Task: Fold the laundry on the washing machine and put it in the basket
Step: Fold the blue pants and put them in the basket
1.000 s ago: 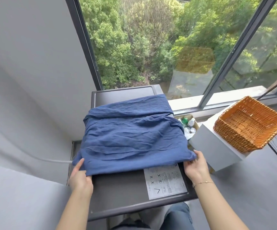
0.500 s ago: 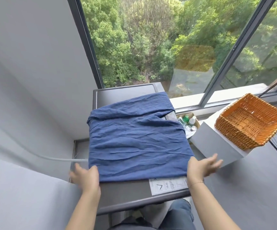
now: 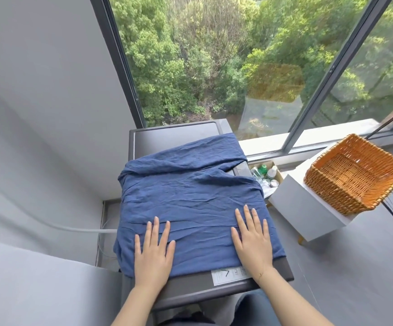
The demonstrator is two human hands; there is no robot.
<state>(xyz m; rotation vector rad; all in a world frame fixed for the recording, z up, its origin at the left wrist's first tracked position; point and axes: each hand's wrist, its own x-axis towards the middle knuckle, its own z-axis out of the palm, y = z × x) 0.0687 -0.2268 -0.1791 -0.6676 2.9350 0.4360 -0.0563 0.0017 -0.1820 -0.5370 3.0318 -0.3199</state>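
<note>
A wrinkled blue cloth (image 3: 190, 194) lies spread over the dark grey top of the washing machine (image 3: 174, 135), with a fold running across its far part. My left hand (image 3: 153, 250) lies flat on the cloth's near left part, fingers apart. My right hand (image 3: 253, 241) presses flat on the near right part, fingers spread. Neither hand grips anything. An orange wicker basket (image 3: 355, 175) stands empty and tilted on a white box (image 3: 308, 212) to the right of the machine.
Between the machine and the white box sits an open cardboard box of small bottles (image 3: 266, 172). A white hose (image 3: 78, 229) runs along the wall at the left. A large window stands behind, with a white sill (image 3: 308, 135). A white label (image 3: 228, 275) lies on the machine's front edge.
Both hands let go of the cloth's near edge and moved up onto the cloth, now lying flat on it. The cloth's near edge lies closer to the machine's front.
</note>
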